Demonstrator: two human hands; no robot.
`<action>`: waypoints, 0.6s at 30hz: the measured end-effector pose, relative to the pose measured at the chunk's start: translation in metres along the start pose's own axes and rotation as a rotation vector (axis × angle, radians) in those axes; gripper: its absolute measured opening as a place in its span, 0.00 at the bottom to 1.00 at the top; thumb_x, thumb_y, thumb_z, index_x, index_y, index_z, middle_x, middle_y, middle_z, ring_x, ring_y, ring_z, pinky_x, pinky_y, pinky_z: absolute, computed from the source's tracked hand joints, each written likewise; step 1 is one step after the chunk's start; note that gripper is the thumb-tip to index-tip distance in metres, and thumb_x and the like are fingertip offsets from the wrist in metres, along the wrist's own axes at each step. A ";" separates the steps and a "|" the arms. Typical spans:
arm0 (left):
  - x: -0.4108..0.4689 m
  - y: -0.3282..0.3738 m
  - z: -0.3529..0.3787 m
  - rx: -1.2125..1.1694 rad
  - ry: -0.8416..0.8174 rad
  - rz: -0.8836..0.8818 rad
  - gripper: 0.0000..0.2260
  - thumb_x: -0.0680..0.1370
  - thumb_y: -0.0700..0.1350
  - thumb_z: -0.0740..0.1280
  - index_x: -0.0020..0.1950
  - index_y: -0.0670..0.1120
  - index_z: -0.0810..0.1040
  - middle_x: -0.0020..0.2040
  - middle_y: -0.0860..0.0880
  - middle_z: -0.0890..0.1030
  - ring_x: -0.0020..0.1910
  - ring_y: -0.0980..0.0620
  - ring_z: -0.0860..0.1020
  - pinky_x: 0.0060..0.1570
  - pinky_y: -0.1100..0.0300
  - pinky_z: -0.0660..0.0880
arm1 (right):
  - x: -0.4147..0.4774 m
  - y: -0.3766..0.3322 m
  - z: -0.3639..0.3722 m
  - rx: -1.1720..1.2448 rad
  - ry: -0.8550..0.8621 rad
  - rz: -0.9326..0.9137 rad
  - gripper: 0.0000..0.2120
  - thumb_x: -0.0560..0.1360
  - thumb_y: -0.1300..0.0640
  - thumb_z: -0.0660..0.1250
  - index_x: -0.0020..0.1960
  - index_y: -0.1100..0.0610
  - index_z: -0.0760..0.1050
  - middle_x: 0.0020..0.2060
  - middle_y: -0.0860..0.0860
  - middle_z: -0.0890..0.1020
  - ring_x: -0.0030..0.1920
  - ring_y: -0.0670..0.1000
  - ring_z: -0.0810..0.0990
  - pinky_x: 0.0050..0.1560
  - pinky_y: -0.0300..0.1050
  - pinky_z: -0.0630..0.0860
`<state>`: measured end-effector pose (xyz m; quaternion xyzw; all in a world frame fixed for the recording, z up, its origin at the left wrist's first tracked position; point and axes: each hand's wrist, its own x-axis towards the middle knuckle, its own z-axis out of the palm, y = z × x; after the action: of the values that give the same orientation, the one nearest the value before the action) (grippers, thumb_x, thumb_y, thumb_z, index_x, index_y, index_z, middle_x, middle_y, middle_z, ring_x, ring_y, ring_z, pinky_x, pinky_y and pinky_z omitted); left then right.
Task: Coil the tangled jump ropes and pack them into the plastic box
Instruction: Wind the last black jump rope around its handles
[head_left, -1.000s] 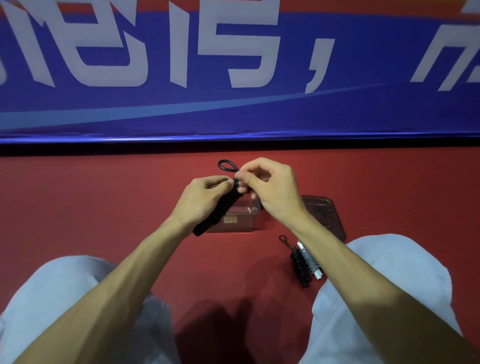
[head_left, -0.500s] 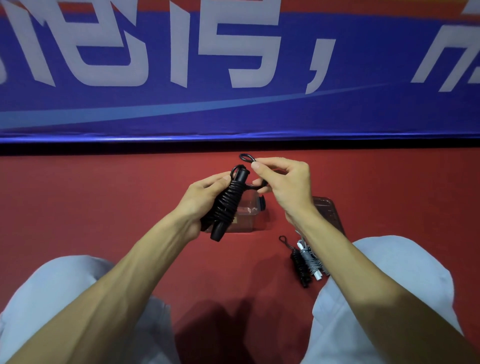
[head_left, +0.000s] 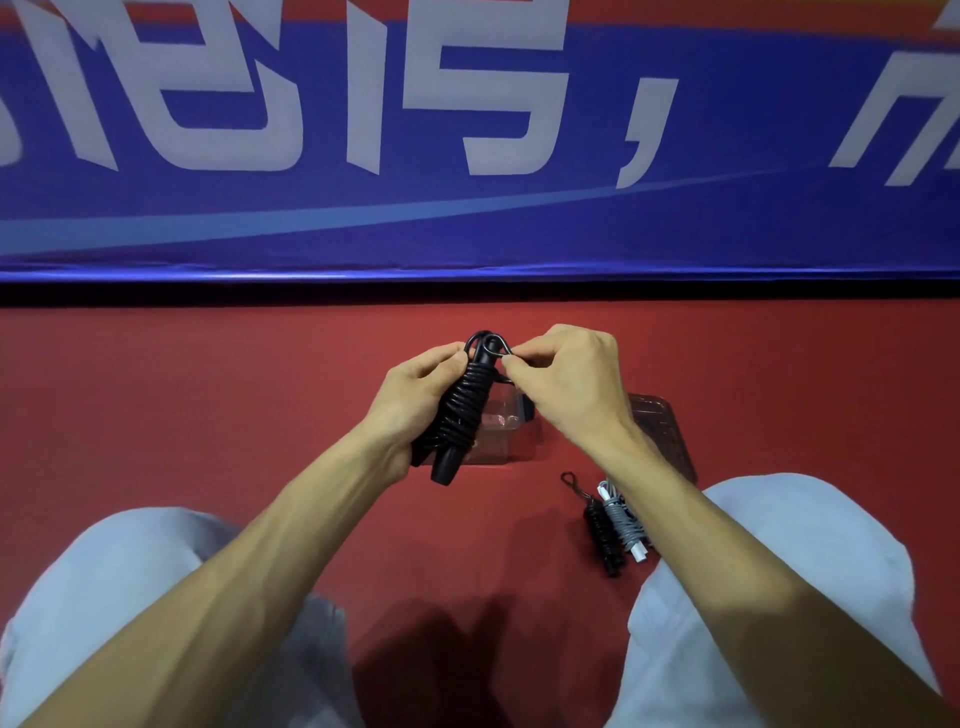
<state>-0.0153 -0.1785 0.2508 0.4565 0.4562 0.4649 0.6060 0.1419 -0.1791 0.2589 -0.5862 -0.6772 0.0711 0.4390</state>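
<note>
My left hand (head_left: 415, 400) grips a black jump rope (head_left: 462, 415) whose cord is wound tightly round its handles; the bundle stands tilted above the floor. My right hand (head_left: 566, 379) pinches the cord's end loop at the top of the bundle. Behind and below the bundle sits the clear plastic box (head_left: 501, 434) on the red floor, partly hidden by my hands. Its lid (head_left: 670, 426) lies to the right, behind my right wrist. A coiled black rope (head_left: 602, 530) and a coiled grey rope (head_left: 623, 525) lie side by side near my right knee.
I sit on a red floor (head_left: 208, 415) with my knees in light trousers at the lower left (head_left: 104, 597) and lower right (head_left: 779, 571). A blue banner with white characters (head_left: 467, 156) stands along the far edge of the floor.
My left hand turned the black bundle more upright and closer. My right hand brought the end loop down from above onto the top of the bundle.
</note>
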 end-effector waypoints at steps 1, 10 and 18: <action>0.000 -0.001 0.001 0.006 0.006 0.000 0.06 0.81 0.46 0.65 0.51 0.53 0.82 0.41 0.46 0.81 0.32 0.51 0.78 0.28 0.59 0.77 | 0.000 0.000 -0.001 -0.024 -0.013 -0.004 0.05 0.72 0.56 0.72 0.40 0.55 0.86 0.34 0.51 0.81 0.37 0.51 0.79 0.42 0.49 0.75; 0.000 -0.003 0.002 0.126 -0.016 0.097 0.08 0.83 0.45 0.61 0.52 0.52 0.80 0.42 0.44 0.79 0.29 0.52 0.77 0.25 0.60 0.75 | -0.005 -0.003 0.000 0.021 -0.019 -0.041 0.07 0.75 0.56 0.70 0.50 0.50 0.85 0.35 0.51 0.80 0.39 0.51 0.78 0.44 0.46 0.74; 0.001 -0.009 -0.002 0.289 0.028 0.267 0.05 0.82 0.45 0.62 0.52 0.52 0.78 0.40 0.49 0.77 0.33 0.48 0.78 0.27 0.57 0.78 | -0.007 0.005 0.015 -0.063 0.059 -0.150 0.07 0.74 0.56 0.71 0.50 0.56 0.85 0.35 0.52 0.81 0.36 0.54 0.79 0.38 0.53 0.78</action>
<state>-0.0160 -0.1787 0.2418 0.5886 0.4620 0.4772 0.4609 0.1345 -0.1774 0.2429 -0.5492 -0.7079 -0.0005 0.4442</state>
